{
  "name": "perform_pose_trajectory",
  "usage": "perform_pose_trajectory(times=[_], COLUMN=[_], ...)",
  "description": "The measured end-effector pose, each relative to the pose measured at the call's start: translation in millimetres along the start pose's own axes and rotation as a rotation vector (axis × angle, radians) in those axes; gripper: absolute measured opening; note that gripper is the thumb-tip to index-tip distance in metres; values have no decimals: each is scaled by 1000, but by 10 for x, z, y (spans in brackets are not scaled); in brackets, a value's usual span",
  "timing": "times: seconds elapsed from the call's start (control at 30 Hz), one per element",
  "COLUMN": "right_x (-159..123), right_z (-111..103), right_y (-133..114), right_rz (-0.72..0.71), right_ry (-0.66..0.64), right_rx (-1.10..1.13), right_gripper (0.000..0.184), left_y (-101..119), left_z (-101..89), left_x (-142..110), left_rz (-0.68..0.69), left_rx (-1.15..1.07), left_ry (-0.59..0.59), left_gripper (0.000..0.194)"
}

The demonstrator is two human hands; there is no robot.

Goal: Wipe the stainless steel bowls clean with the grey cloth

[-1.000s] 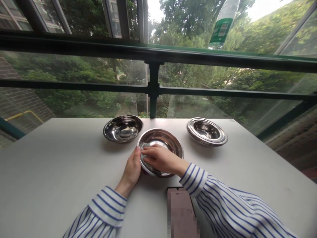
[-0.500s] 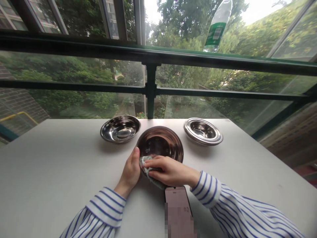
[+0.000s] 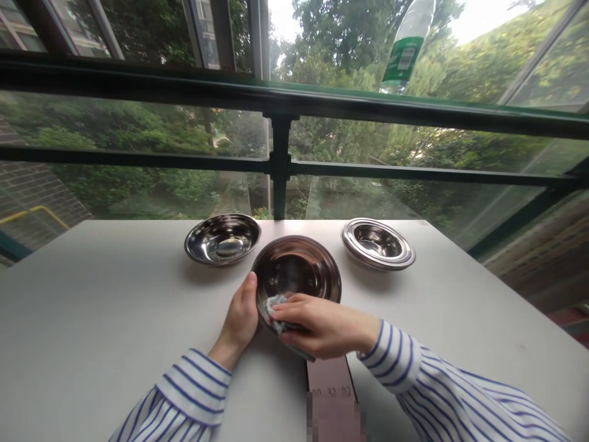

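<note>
A shiny steel bowl (image 3: 294,270) is tilted toward me over the middle of the white table. My left hand (image 3: 240,316) grips its left rim, thumb on top and the other fingers hidden behind the wall. Bunched under the fingers of my right hand (image 3: 317,322) is a grey-green cloth (image 3: 276,307), pressed against the bowl's near left inner wall. Part of the cloth hangs over the near rim, below the palm.
Another steel bowl (image 3: 223,239) stands back left, and a stack of steel dishes (image 3: 378,244) back right. A phone (image 3: 329,380) lies below my right hand. Behind the white table (image 3: 138,307) run a dark green railing (image 3: 184,86) and glass; a plastic bottle (image 3: 405,58) stands at the railing.
My right hand has shifted slightly toward me and to the right with the cloth, covering more of the phone's top. My left hand still holds the bowl, almost unmoved.
</note>
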State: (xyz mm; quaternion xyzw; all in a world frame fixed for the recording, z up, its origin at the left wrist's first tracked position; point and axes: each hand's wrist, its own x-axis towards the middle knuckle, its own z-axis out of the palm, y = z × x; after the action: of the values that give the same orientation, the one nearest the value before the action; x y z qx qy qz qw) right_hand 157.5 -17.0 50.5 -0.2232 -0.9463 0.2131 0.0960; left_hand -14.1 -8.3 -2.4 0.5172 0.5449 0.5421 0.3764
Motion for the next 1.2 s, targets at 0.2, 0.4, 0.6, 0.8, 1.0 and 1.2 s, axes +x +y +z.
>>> perform_pose_trajectory(times=[0.2,0.4,0.6,0.8,1.0,1.2], right_x=[16,-296,-147,-193,-52,354], right_z=[73,-211,-130,-151,-317,-229], right_y=[-87,82,55,105,350,413], right_rz=[75,260,104,221,265,61], right_ry=[21,-121,-147,-164,-41,49], right_rx=[-83,-405,-230,-410,-547,-409], right_gripper=[16,16,20,17,20,30], left_y=[21,92,16,49,68,19], left_z=[-59,-61,-60,-51,-10,-42], left_x=[15,28,39,28,31,69], left_rz=[-21,20,-2,-16,-76,-114], left_rx=[6,17,23,10,-32,-137], left_ry=[-14,-82,-46,-74,-115,-127], left_gripper=[58,51,55,53,52,53])
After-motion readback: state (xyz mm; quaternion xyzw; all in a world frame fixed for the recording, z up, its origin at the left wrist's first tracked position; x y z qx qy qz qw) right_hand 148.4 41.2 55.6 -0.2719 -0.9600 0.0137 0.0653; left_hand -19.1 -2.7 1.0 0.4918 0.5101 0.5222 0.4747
